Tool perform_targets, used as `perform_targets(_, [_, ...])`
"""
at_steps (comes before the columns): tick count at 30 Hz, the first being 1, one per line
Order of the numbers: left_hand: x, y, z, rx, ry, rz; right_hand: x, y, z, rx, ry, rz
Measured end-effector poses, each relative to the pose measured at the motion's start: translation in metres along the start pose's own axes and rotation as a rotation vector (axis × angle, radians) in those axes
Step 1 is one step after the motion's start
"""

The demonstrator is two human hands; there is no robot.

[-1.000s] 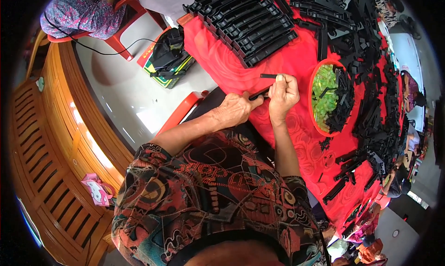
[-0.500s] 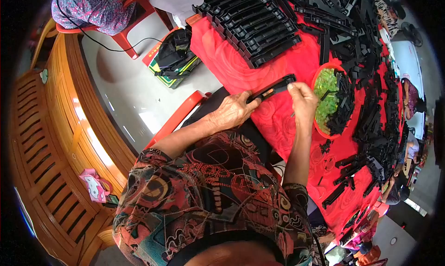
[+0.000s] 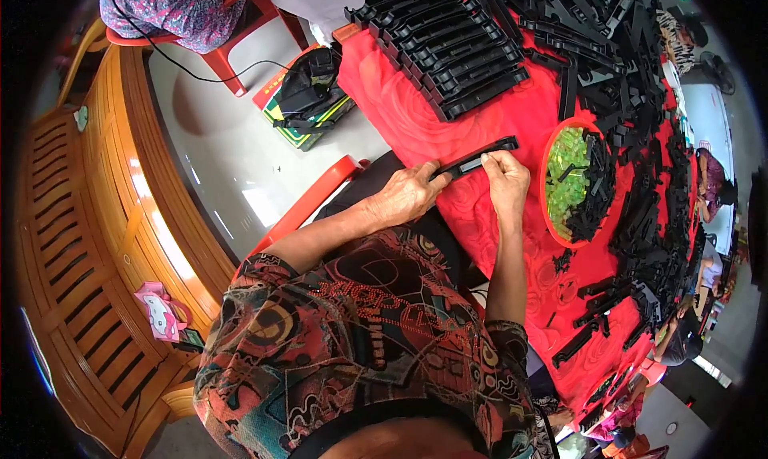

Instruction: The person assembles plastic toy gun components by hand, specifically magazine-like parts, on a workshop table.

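I hold a long black plastic bar (image 3: 478,158) over the red tablecloth (image 3: 416,123), near the table's front edge. My left hand (image 3: 406,196) grips its near end with the fingers closed on it. My right hand (image 3: 504,180) pinches the bar around its middle from the right side. Just right of my right hand stands an orange bowl (image 3: 547,188) holding small green pieces (image 3: 566,171) and some black parts.
A neat stack of black bars (image 3: 444,47) lies at the table's far side; loose black parts (image 3: 640,211) cover its right half. A red chair (image 3: 308,207), a bag (image 3: 308,95) on the floor, a wooden bench (image 3: 96,219), and a seated person (image 3: 172,7) are to the left.
The black bar has been brought up from a short piece between my hands to lying lengthwise across both. My right hand moved slightly right, then back onto the bar's middle.
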State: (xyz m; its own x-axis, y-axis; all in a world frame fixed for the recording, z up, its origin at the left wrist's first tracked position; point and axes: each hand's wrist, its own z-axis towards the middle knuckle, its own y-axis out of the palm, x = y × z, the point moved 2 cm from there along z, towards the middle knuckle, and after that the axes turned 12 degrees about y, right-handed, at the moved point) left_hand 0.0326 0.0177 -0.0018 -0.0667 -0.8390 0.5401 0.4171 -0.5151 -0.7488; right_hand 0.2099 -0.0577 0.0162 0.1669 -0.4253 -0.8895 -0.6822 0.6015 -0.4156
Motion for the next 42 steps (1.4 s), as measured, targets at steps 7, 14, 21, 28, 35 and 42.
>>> perform_targets(7, [-0.001, 0.002, 0.000, 0.062, 0.069, 0.026, 0.001, 0.000, 0.003, 0.005, -0.044, -0.053])
perform_targets(14, [0.002, 0.001, 0.001, -0.010, -0.013, 0.008, -0.004, 0.002, 0.001, -0.034, -0.037, -0.088])
perform_targets(21, [0.002, 0.002, 0.002, -0.010, -0.001, 0.024, -0.012, 0.011, -0.011, 0.133, -0.156, -0.190])
perform_targets(28, [0.000, 0.004, 0.005, -0.042, 0.137, 0.213, -0.009, 0.010, -0.011, 0.153, -0.225, -0.260])
perform_targets(35, [0.001, 0.000, 0.016, -0.136, 0.102, 0.199, -0.004, 0.007, -0.012, 0.184, -0.205, -0.229])
perform_targets(42, [0.003, -0.009, 0.027, -0.277, 0.138, 0.240, -0.004, -0.005, -0.010, 0.105, -0.127, -0.160])
